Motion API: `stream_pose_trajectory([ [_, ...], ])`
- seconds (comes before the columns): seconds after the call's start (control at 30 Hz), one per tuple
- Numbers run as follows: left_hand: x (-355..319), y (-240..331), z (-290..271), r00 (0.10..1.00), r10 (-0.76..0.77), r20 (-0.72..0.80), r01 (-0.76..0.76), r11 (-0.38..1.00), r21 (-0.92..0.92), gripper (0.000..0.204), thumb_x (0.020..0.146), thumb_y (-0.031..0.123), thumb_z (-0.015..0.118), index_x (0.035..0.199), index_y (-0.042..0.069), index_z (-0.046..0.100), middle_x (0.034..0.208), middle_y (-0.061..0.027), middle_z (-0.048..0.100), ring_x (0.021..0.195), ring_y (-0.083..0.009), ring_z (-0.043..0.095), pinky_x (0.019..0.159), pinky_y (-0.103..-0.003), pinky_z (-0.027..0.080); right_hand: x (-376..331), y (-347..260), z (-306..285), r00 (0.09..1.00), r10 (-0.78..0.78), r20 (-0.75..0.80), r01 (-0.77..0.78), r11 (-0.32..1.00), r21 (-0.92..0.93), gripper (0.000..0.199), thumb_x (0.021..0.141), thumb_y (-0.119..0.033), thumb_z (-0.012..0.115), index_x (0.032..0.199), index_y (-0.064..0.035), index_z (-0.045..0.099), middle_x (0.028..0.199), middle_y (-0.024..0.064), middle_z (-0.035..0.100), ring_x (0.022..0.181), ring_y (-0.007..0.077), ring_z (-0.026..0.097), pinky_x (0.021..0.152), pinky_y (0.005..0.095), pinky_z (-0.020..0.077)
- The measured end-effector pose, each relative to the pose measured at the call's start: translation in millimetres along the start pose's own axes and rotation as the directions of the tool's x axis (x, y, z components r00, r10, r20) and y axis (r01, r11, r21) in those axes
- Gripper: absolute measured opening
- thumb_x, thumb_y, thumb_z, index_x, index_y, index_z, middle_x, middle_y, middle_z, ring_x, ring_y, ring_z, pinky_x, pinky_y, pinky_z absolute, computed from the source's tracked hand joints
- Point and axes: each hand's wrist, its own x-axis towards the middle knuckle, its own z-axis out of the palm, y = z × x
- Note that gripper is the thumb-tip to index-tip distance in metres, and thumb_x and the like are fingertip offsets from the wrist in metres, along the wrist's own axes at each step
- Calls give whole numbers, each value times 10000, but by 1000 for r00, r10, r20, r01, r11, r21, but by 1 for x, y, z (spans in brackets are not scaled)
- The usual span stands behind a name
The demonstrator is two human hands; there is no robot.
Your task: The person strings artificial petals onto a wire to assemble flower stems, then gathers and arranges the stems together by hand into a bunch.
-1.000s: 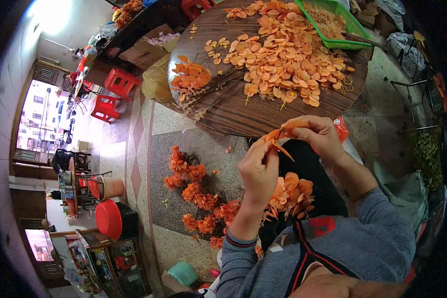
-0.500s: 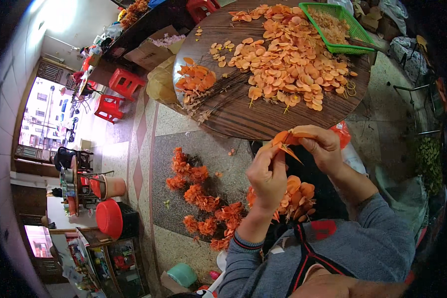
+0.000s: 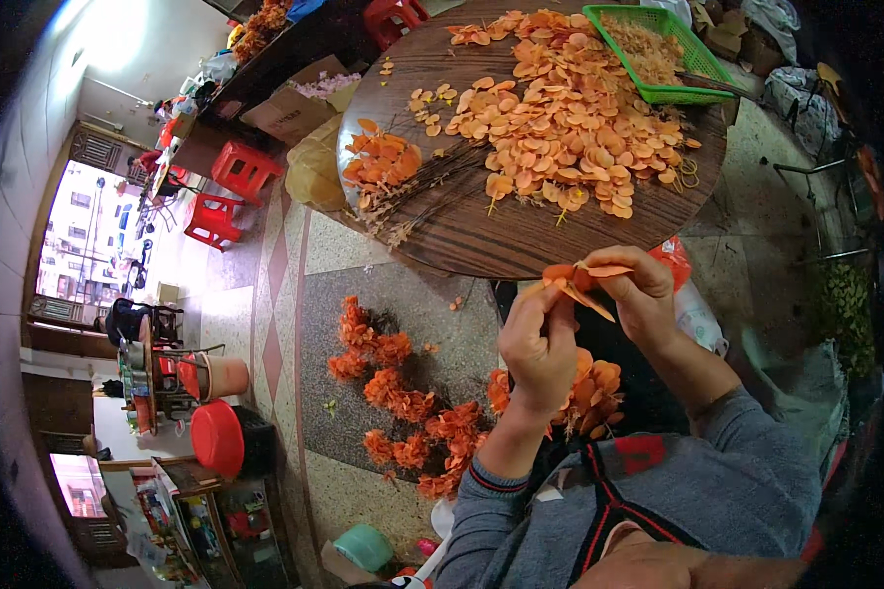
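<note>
Just below the round tabletop [image 3: 481,231], left hand [image 3: 538,346] and right hand [image 3: 640,293] both pinch an orange leaf sprig [image 3: 578,280], apparently pulling leaves off; next needs a steady, gentle tug.

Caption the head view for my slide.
Left hand and right hand pinch an orange leaf sprig beside a round wooden table heaped with orange leaves.

Both hands — left [image 3: 538,346], right [image 3: 646,294] — have drifted slightly rightward, the leaf sprig [image 3: 577,280] (orange) pinched lower between them.
</note>
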Motion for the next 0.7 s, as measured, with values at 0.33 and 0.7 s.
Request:
stream_pose_trajectory([
  [0.33,0,5,-2,996,-19,88,11,996,89,117,834,-46,545,928,-51,614,857,-96,620,582,-80,545,493,-211,449,16,-17,6,999,-45,-8,45,997,67,126,839,12,517,952,26,569,944,104,586,748,134,601,680,258,498],
  [0.7,2,1,-1,996,-49,81,42,995,86,126,831,-32,569,940,-64,624,899,-125,641,617,-97,578,510,-220,481,22,-12,1,974,194,-115,-178,974,138,122,837,-47,549,942,8,575,866,84,629,718,133,625,670,262,534],
])
